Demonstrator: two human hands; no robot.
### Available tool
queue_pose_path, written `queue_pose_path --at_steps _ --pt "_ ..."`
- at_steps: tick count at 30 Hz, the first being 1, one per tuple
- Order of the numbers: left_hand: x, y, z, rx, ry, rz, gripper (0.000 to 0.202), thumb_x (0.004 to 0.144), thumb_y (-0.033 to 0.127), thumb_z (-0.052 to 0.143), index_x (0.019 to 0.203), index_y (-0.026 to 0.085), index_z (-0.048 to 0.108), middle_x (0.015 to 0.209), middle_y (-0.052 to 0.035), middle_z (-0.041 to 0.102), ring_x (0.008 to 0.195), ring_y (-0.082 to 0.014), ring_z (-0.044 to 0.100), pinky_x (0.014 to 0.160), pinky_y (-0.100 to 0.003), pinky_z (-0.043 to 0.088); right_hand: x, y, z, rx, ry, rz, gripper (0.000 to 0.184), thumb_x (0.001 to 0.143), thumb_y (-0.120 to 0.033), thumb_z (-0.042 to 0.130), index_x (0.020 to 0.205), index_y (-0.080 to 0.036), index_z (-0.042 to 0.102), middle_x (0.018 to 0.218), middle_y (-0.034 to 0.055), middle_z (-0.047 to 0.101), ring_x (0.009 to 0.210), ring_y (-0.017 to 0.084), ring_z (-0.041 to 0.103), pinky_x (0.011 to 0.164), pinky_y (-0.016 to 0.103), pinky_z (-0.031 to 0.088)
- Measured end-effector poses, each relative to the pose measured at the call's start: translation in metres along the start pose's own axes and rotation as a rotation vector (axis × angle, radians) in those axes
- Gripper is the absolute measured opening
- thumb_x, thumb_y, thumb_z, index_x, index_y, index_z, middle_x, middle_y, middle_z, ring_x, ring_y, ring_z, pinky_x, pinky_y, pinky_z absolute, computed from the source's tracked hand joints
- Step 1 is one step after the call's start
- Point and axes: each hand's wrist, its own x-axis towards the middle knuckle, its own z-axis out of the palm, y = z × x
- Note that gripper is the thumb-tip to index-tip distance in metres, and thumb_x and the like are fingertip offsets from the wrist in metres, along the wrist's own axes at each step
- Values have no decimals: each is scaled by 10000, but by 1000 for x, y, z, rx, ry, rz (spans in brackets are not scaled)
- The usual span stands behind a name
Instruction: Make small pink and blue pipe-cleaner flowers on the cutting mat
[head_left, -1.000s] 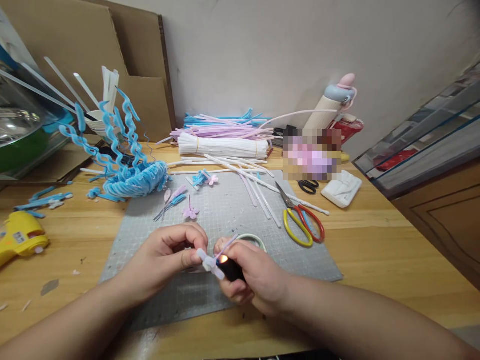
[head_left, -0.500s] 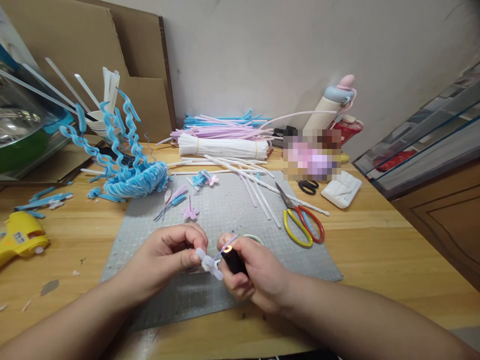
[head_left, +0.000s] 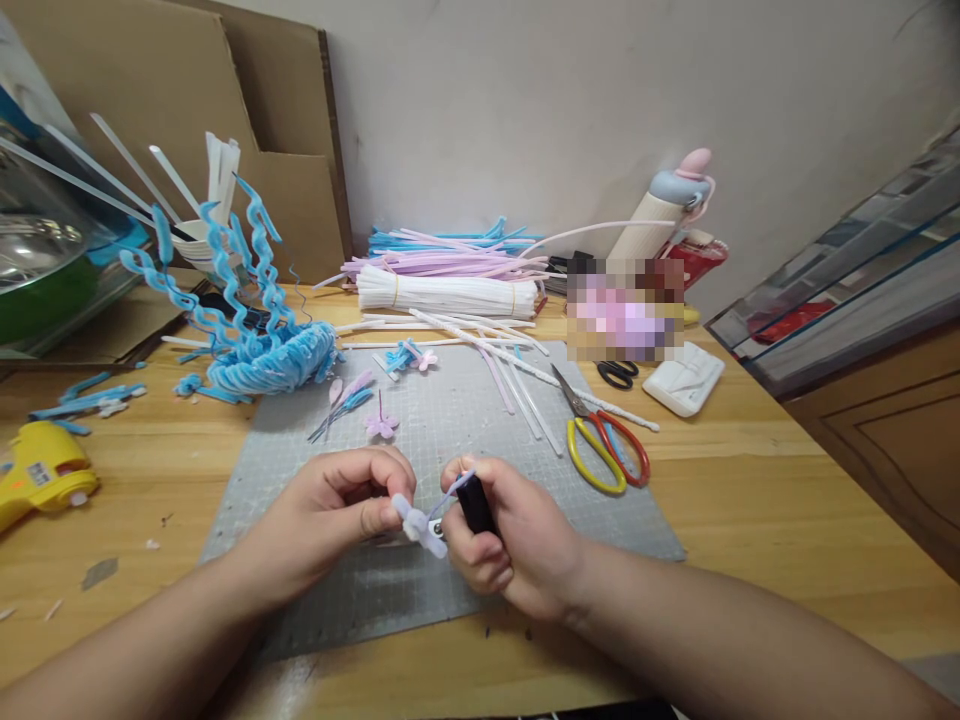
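Note:
My left hand pinches a pale purple pipe-cleaner flower by a petal, above the grey cutting mat. A thin purple strand runs from the flower to my right fingertips. Closed in my right hand is a tool with a black handle; a small white part with a screw shows near the flower, and the rest is hidden by my fingers. Beyond my hands lie a finished pink-purple flower and several small purple and blue buds.
Scissors with yellow and red handles lie at right, near a white case. A blue pipe-cleaner piece with curly upright strands stands at left, a yellow glue gun nearer. Pipe-cleaner bundles line the wall beside a bottle.
My right hand has turned the black handle, so its gold-ringed end no longer shows. The purple strand now crosses over the handle's top. My left hand and the flower have hardly moved.

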Motion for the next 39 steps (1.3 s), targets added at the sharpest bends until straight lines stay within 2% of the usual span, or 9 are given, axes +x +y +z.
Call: queue_pose_path --at_steps 3,6,9,13,22,33,39 --pt "-1 -2 3 -200 12 -65 182 771 329 766 739 177 673 711 21 559 626 -85 495 595 -188 389 -1 0 -1 29 5 17 369 897 -570 302 758 -236 375 368 -115 299 327 57 99 354 196 44" --pt "-2 -1 10 -474 -4 -213 219 750 340 779 742 167 645 673 29 519 580 -78 449 562 -189 374 -1 2 -1 24 20 -18 422 899 -633 273 786 -243 388 367 -115 322 329 60 108 356 186 64" --pt "-4 1 17 -688 -52 -344 185 791 294 736 738 149 634 667 26 482 559 -74 415 539 -191 369 0 3 -1 -8 38 -54 411 892 -618 302 777 -236 401 366 -116 318 330 55 111 357 184 70" --pt "-6 3 23 -850 -41 -429 160 762 231 753 823 116 659 691 13 498 589 -77 447 547 -189 403 2 4 -1 -37 58 -91 327 867 -544 361 768 -235 399 367 -117 325 328 53 112 354 187 70" --pt "-7 8 20 -982 -64 -454 101 828 145 607 758 77 631 636 9 468 576 -86 472 585 -215 432 0 1 7 -128 152 -102 234 827 -451 395 741 -235 378 364 -118 328 335 53 114 371 198 62" --pt "-6 12 20 -978 -8 -437 93 820 149 610 775 92 668 638 25 431 562 -71 440 585 -211 424 1 2 5 -144 138 -77 256 858 -429 379 694 -239 335 369 -115 326 338 50 130 372 189 77" --pt "-4 8 18 -966 -42 -435 91 802 172 644 763 92 659 633 22 446 566 -76 447 581 -213 446 1 1 5 -135 132 -86 245 826 -450 406 718 -241 338 366 -120 324 337 49 116 362 187 71"
